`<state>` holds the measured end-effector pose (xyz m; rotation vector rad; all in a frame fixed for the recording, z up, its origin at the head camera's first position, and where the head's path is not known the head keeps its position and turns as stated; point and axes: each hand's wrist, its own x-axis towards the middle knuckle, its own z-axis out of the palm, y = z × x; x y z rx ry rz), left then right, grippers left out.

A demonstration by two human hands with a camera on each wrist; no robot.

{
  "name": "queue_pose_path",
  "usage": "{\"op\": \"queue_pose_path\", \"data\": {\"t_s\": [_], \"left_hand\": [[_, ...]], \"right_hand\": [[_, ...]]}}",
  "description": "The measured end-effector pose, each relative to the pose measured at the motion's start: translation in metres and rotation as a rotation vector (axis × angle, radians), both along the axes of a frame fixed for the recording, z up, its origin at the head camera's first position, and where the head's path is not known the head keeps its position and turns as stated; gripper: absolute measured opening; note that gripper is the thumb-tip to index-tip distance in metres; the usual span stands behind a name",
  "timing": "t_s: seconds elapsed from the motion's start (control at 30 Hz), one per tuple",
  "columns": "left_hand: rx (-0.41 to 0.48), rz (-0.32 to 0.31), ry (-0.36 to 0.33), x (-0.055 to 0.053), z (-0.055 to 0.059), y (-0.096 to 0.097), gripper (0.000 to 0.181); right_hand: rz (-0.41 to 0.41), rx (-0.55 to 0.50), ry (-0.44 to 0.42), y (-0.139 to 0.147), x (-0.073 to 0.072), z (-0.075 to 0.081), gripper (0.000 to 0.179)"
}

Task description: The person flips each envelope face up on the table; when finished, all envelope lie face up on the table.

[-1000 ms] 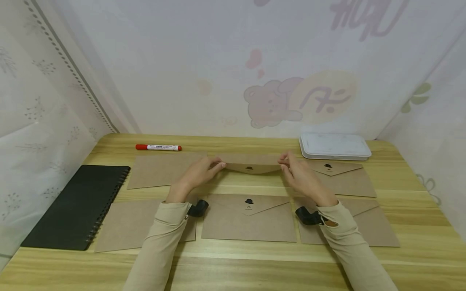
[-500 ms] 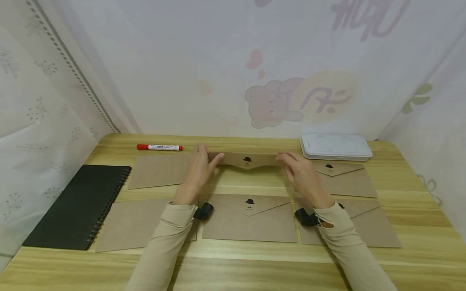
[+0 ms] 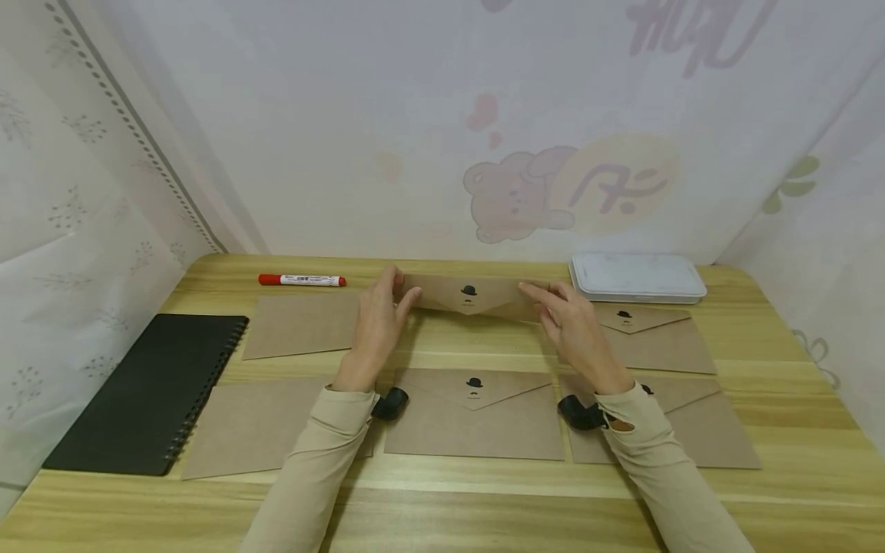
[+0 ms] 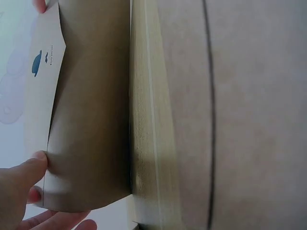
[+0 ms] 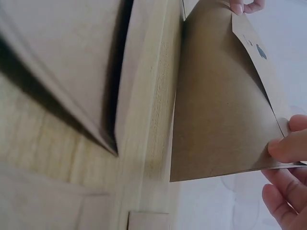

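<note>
A brown kraft envelope (image 3: 466, 294) stands tilted up at the back middle of the table, its flap printed with a black hat and moustache. My left hand (image 3: 376, 322) pinches its left end, thumb (image 4: 34, 167) on the front and fingers behind. At the other end, my right hand (image 3: 577, 334) grips it between thumb and fingers. Both wrist views show the envelope's lower body (image 4: 91, 110) bowing slightly, the flap's point standing a little off it. Directly in front lies another envelope (image 3: 473, 430), flap side up.
More envelopes lie flat: a plain one (image 3: 300, 322) at back left, another (image 3: 249, 422) at front left, flapped ones at back right (image 3: 664, 346) and front right (image 3: 712, 438). A black spiral notebook (image 3: 145, 392), a red marker (image 3: 302, 280) and a white case (image 3: 638, 278) surround them.
The held envelope has tipped upright, so its printed flap faces me more fully. My left hand has shifted up along its left end; the right hand has moved slightly left.
</note>
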<state>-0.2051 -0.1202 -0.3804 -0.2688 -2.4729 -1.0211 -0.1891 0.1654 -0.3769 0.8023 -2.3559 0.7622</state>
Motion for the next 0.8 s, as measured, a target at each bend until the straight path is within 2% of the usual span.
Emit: {"op": "queue_pose_path", "data": {"t_s": [0.2,0.47,0.7,0.8], "left_hand": [[-0.020,0.027,0.035,0.000,0.001,0.001,0.024],[-0.042,0.056,0.116,0.001,0.004,0.003,0.023],[-0.014,0.051,0.135,0.003,0.015,0.003,0.021],[-0.044,0.041,0.130,0.004,0.019,0.003,0.023]], "right_hand": [[0.003,-0.028,0.012,0.000,-0.001,0.001,0.044],[-0.022,-0.032,0.065,0.000,0.000,0.003,0.042],[-0.016,-0.059,0.082,-0.001,0.001,0.008,0.041],[-0.024,-0.062,0.073,-0.001,0.002,0.009,0.040]]}}
